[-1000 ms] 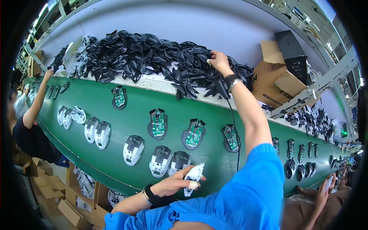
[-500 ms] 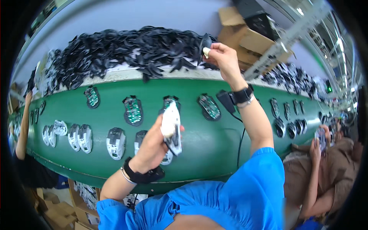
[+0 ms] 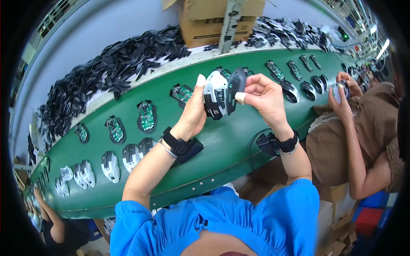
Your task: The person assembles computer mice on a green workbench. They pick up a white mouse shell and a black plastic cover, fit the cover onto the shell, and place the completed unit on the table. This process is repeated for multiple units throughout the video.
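Note:
My left hand (image 3: 193,114) grips a white and black computer mouse shell (image 3: 215,91), held upright above the belt with its side facing right. Between the thumb and fingers of my right hand (image 3: 268,99) is a black curved side panel (image 3: 238,81). The panel stands beside the shell's right side; whether they touch I cannot tell. Pale finger covers show on both my thumbs. Behind my hands, green circuit boards on black bases, such as this circuit board (image 3: 181,93), lie on the green belt (image 3: 213,147).
A heap of black panels (image 3: 115,64) lines the far ledge. Behind a metal post (image 3: 230,25) stands a cardboard box (image 3: 203,25). White and black mouse shells (image 3: 110,166) sit along the near left. Co-workers' arms reach in at left (image 3: 51,213) and right (image 3: 348,111).
My right hand has brought the black panel from the far heap to beside the mouse shell. My left hand has raised the shell. The view has swung to the right.

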A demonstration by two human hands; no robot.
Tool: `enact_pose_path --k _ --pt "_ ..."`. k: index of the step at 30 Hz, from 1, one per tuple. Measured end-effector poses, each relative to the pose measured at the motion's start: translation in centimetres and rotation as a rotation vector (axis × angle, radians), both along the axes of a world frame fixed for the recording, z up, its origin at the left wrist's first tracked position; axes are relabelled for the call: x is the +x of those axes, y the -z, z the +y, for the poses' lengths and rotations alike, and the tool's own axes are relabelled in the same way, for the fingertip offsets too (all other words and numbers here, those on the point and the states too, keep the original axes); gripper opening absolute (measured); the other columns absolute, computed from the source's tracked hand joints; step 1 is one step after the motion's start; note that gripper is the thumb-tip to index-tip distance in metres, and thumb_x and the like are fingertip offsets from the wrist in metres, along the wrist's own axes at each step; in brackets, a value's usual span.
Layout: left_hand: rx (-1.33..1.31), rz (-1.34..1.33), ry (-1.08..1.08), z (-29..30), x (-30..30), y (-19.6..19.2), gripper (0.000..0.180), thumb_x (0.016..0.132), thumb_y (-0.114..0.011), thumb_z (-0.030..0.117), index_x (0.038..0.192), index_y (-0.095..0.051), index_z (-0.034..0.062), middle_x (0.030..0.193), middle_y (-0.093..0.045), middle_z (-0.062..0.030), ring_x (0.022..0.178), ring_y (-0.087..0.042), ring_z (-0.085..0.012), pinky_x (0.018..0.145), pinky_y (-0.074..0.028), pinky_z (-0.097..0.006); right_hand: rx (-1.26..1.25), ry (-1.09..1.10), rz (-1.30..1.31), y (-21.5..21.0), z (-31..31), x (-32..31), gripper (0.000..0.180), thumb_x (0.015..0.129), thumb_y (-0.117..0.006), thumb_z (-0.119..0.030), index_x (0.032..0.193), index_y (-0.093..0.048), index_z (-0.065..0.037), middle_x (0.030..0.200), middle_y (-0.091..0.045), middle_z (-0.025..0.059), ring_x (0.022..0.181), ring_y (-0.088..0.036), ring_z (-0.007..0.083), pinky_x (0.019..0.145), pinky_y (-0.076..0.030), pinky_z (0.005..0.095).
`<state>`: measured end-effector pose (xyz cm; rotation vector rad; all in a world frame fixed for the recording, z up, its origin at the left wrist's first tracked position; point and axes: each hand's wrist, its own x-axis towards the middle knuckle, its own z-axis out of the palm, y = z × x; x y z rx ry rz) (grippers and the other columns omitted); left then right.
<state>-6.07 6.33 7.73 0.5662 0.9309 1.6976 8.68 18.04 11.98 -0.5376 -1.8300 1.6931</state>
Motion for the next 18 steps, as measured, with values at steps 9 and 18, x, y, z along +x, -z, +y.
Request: enact_pose_path --k 9,18 --pt "-0.004 0.129 0.112 5.5 2.2 -0.1 0.072 0.098 -0.023 0.064 0.127 -0.050 0.0037 0.113 -0.060 -0.0047 0.100 -0.058 -0.0128 0.086 -0.048 -0.030 0.203 0.095 -0.072 1.5 3.9 2.1 0.032 0.071 -0.080 -0.005 0.086 -0.052 -0.004 0.070 -0.067 0.0051 0.068 -0.064 0.0072 0.061 -0.049 0.0222" --pt "-0.019 0.112 0.165 8.1 3.1 1.0 0.078 0.095 -0.022 0.068 0.130 -0.047 0.0027 0.114 -0.059 -0.0049 0.101 -0.058 -0.0133 0.085 -0.048 -0.030 0.337 0.198 -0.236 1.8 5.9 3.1 0.033 0.071 -0.079 -0.002 0.084 -0.049 -0.005 0.071 -0.063 0.0018 0.066 -0.060 0.0045 0.058 -0.049 0.0202"
